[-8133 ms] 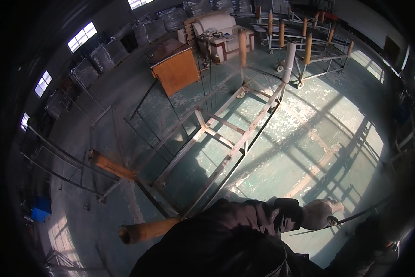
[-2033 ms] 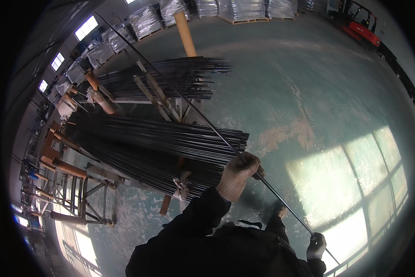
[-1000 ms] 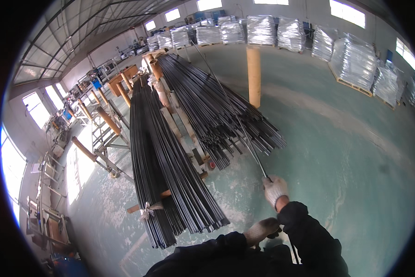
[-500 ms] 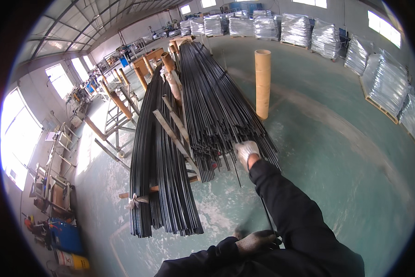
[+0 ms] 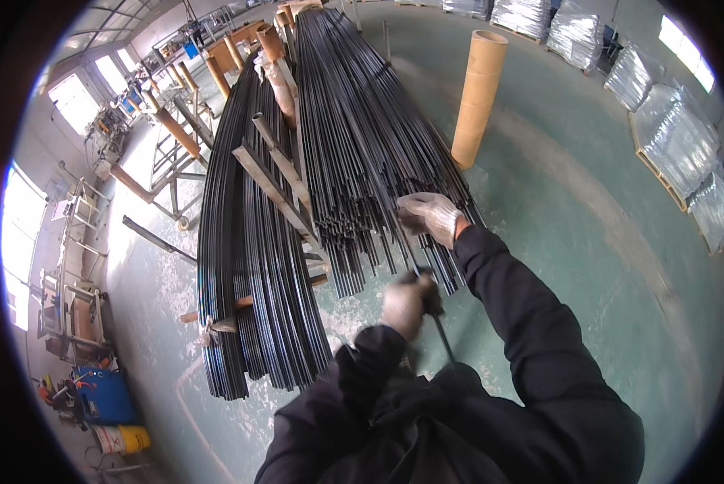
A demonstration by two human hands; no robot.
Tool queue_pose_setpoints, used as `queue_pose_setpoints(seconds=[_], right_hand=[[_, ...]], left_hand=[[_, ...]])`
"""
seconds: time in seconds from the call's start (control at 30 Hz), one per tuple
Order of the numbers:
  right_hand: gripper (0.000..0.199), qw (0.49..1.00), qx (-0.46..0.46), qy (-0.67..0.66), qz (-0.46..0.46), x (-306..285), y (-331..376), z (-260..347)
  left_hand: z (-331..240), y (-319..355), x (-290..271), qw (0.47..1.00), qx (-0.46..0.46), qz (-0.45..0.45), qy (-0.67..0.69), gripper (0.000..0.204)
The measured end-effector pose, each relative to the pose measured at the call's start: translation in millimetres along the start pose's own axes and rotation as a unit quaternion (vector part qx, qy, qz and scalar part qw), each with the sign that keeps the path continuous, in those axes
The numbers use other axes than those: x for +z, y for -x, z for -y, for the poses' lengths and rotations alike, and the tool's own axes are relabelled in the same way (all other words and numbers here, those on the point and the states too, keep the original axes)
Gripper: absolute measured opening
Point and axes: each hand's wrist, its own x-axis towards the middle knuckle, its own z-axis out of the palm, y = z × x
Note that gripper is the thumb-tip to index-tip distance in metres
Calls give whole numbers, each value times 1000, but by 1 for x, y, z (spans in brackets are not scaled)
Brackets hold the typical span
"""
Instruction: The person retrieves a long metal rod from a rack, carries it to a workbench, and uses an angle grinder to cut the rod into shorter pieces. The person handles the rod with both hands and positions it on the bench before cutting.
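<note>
A long thin black rod (image 5: 445, 337) runs from the big bundle of black rods (image 5: 370, 121) down toward my body. My left hand (image 5: 406, 306), in a pale glove with dark fingers, is closed around this rod below the bundle's near end; it is slightly blurred. Farther up, my right hand (image 5: 431, 216), in a whitish glove, has its fingers curled on the rod beside the bundle's ragged ends. A second bundle of black rods (image 5: 277, 323) lies to the left, its near ends hanging past a rusty crossbar. The rod's far end is lost among the others.
Metal uprights (image 5: 272, 189) part the two bundles. A brown cardboard-like tube (image 5: 479, 101) stands at the right of the large bundle. Wrapped pallets (image 5: 676, 145) line the right wall. Racks and a blue box (image 5: 104, 395) stand at the left.
My left hand has risen from near my body and moved up the rod. My right hand has shifted slightly up in the picture. The view has tilted down.
</note>
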Motion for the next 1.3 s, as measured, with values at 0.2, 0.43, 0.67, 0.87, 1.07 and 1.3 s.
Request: queue_pose_setpoints(seconds=[0.2, 0.43, 0.67, 0.87, 1.07, 1.3], right_hand=[[40, 877, 39, 454, -150, -5, -57, -95], [24, 990, 104, -27, -91, 12, -89, -136], [27, 989, 120, -81, -42, 12, 54, -8], [30, 997, 17, -69, -6, -4, 63, 118], [29, 997, 23, -55, -39, -17, 90, 105], [27, 993, 82, -80, -12, -28, 75, 40]], left_hand=[[-66, -74, -72, 987, 18, -155, -27, 19], [-21, -13, -112, 982, -53, -139, -117, 35], [-13, 44, -89, 976, -98, -187, -48, 29], [-85, -22, -33, 995, 10, -75, -58, 22], [-105, -65, -6, 999, -5, -23, 31, 25], [-66, -75, -28, 987, -13, -148, -58, 23]])
